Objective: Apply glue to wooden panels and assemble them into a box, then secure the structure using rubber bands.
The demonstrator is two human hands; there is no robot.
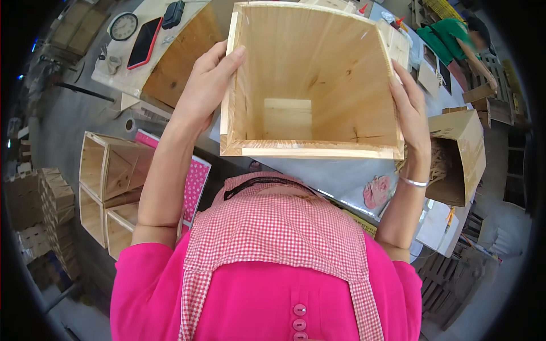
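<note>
Between my two hands is a deep pale wooden box (318, 152), its open end turned toward me so that I look down inside to the bottom. My left hand (213, 79) grips the left wall, the thumb over the rim and the fingers hidden behind it. Against the right wall presses my right hand (410, 105), fingers along the outside. A silver bangle (413, 182) circles my right wrist. Below the box lies a grey work surface (318, 176) with a crumpled pink cloth (376, 191) on it, close to my right forearm.
Several similar wooden boxes (105, 165) are stacked at my left. At the far left, a table (125, 82) carries a round clock (123, 26) and a red-edged tablet (145, 42). An open cardboard carton (469, 148) stands at right. Beyond it, a person in green (446, 42) handles cardboard.
</note>
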